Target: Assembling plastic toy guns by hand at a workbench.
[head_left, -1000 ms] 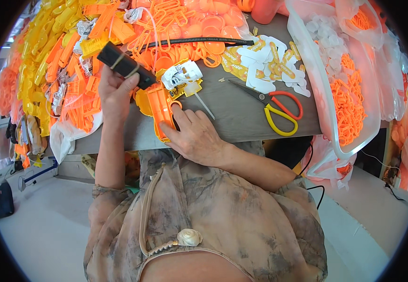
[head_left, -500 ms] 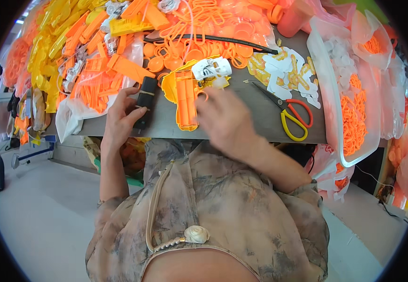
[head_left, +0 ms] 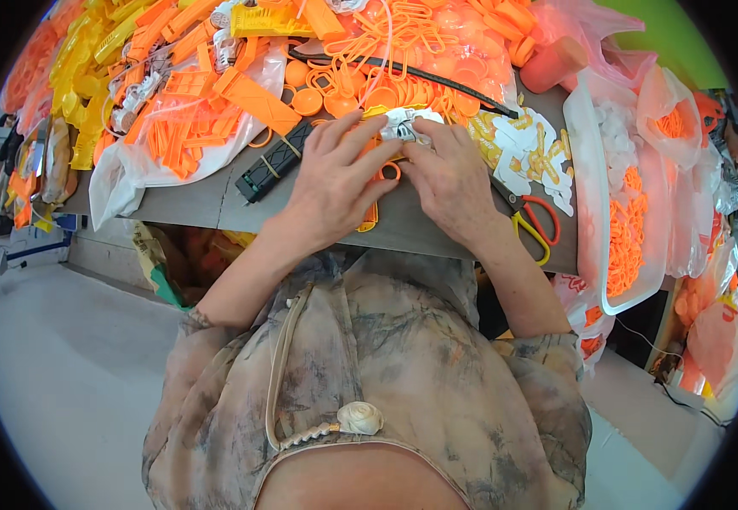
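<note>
Both hands are over a yellow plastic toy shell half with an orange insert [head_left: 370,217], which lies on the table and is mostly hidden beneath them. My left hand [head_left: 330,183] has its fingers spread across the shell, tips near a white printed plastic piece [head_left: 404,123] at its far end. From the right, my right hand [head_left: 452,183] bends its fingers in against that piece; whatever lies between thumb and fingers is hidden. An orange ring-shaped part [head_left: 390,172] shows between the hands. Left of my left hand, a black bar-shaped part [head_left: 271,170] rests on the table.
Scissors [head_left: 532,223] with red and yellow handles lie right of my right hand, beside white and gold stickers [head_left: 522,144]. A clear tub [head_left: 574,170] holds small orange parts. Orange parts [head_left: 186,115] on plastic bags fill the left and far sides; a black strap [head_left: 428,75] crosses them.
My left hand has let go of the black part and moved right onto the shell. The black part now lies tilted on the table. My right hand has shifted right, beside the white piece.
</note>
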A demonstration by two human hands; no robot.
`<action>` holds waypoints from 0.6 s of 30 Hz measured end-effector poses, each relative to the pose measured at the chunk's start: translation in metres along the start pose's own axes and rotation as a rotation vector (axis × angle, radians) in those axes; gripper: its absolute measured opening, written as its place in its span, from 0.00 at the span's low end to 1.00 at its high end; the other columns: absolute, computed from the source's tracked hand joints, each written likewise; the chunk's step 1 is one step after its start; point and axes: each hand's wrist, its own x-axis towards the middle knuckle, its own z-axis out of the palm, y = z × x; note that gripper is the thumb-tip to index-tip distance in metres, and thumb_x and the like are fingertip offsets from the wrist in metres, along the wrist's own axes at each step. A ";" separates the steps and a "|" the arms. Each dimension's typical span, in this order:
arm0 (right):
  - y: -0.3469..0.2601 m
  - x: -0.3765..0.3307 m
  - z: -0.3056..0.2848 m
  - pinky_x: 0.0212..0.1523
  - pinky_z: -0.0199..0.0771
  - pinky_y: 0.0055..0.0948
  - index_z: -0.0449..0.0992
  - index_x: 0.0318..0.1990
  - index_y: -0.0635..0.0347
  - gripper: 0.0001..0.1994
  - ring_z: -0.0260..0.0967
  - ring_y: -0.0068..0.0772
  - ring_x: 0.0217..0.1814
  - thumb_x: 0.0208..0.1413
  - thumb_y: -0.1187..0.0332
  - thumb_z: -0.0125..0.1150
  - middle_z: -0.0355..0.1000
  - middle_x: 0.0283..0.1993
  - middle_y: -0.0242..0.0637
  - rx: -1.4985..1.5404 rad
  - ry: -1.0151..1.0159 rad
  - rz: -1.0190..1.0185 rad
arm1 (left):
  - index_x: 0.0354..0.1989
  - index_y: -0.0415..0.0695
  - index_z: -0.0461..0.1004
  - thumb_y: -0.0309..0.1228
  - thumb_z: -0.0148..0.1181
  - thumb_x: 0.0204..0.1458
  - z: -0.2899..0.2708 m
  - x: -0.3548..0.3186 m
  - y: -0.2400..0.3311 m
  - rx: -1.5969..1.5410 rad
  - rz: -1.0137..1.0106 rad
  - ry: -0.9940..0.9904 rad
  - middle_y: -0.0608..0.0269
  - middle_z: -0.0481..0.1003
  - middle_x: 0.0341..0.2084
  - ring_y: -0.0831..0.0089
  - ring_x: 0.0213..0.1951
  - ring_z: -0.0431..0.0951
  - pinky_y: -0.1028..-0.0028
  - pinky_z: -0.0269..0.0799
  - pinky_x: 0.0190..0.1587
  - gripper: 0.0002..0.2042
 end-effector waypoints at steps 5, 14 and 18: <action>0.001 0.000 0.000 0.42 0.66 0.36 0.73 0.37 0.65 0.10 0.65 0.44 0.41 0.44 0.75 0.60 0.67 0.45 0.45 0.086 0.035 0.013 | 0.45 0.45 0.70 0.31 0.62 0.42 0.016 -0.002 -0.008 -0.033 0.034 -0.033 0.59 0.69 0.46 0.58 0.53 0.64 0.57 0.57 0.55 0.19; 0.017 0.057 -0.003 0.37 0.67 0.35 0.72 0.29 0.67 0.10 0.68 0.43 0.34 0.47 0.67 0.58 0.67 0.30 0.45 -0.021 -0.270 0.235 | 0.46 0.44 0.71 0.32 0.61 0.44 0.021 -0.004 -0.005 0.016 0.052 -0.025 0.59 0.69 0.48 0.57 0.52 0.65 0.58 0.58 0.54 0.19; 0.029 0.076 -0.010 0.32 0.68 0.38 0.72 0.25 0.68 0.11 0.68 0.45 0.29 0.44 0.67 0.56 0.69 0.26 0.47 -0.072 -0.465 0.195 | 0.48 0.47 0.71 0.32 0.60 0.45 0.022 -0.004 -0.003 0.043 0.049 -0.030 0.57 0.67 0.49 0.57 0.52 0.64 0.58 0.58 0.54 0.18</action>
